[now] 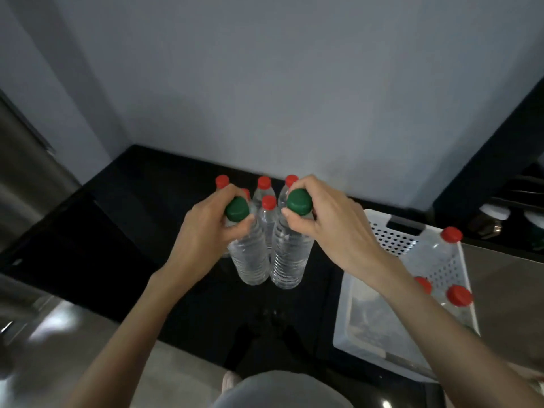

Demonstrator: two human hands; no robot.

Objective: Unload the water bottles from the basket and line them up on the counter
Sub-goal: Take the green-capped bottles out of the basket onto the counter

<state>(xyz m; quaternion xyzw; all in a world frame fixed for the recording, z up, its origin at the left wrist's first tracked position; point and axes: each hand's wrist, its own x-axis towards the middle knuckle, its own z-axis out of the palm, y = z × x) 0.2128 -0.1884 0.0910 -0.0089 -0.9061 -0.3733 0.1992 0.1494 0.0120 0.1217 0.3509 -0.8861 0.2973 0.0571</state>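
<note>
1. water bottles are split between two places: a cluster stands upright on the black bench [164, 201] against the grey wall [294, 83], and at least three red-capped ones remain in the white perforated basket [391, 240] at the right.
2. the basket sits just beside the bench cluster; its red-capped bottles [441, 254] stand along its right side, one partly hidden behind the right forearm.
3. the bench cluster holds about five red-capped bottles [268, 219] at the back, packed close, more a bunch than a line.
4. in front of them stand two green-capped bottles, the left green-capped bottle [250, 257] and the right green-capped bottle [290, 260], nearly touching each other.
5. the left hand [206, 228] has its grip clamped round the neck of the left one, just under the cap; the right hand [329, 228] is clamped the same way on the right one.
6. whether the two bottle bases rest on the bench or hang just above it cannot be told.
7. risk, as i judge it: both are held high at the neck, so a base can swing and knock the crowded back row over like skittles.
8. letting go before a base is flat could tip a bottle toward the front edge.
</note>
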